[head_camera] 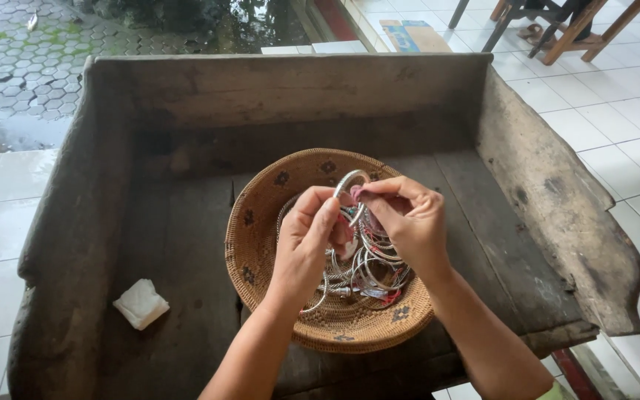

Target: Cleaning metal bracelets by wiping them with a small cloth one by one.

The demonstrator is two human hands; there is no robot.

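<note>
**Two hands hold a silver bangle above a woven basket of bracelets**

A dark, weathered wooden bench (187, 237) with raised back and side boards fills most of the view, seen from above. It stands on pale floor tiles (616, 118); wet hexagonal paving (16, 59) lies beyond its upper left corner, and the legs of wooden furniture (572, 30) show at the top right. A small folded white cloth or paper pad (141, 303) lies on the bench seat at the lower left, well apart from the hands.

In the middle of the seat sits a round woven basket (257, 222), tan with small dark flower marks along its rim. Inside it lies a loose tangle of thin silver bangles (375, 274), some with bits of red. Nothing stands between the hands and the basket.

Both forearms come up from the bottom edge and meet over the basket. The left hand (307, 241) is raised with fingers curled inward, thumb and fingertips pinched close against the right. The right hand (409, 218) arches over from the right, its fingers bent and closed on a silver bangle (350, 181), which stands upright above the basket's centre. Whether the left fingers also grip that bangle or another piece cannot be told, since the hands overlap.
</note>
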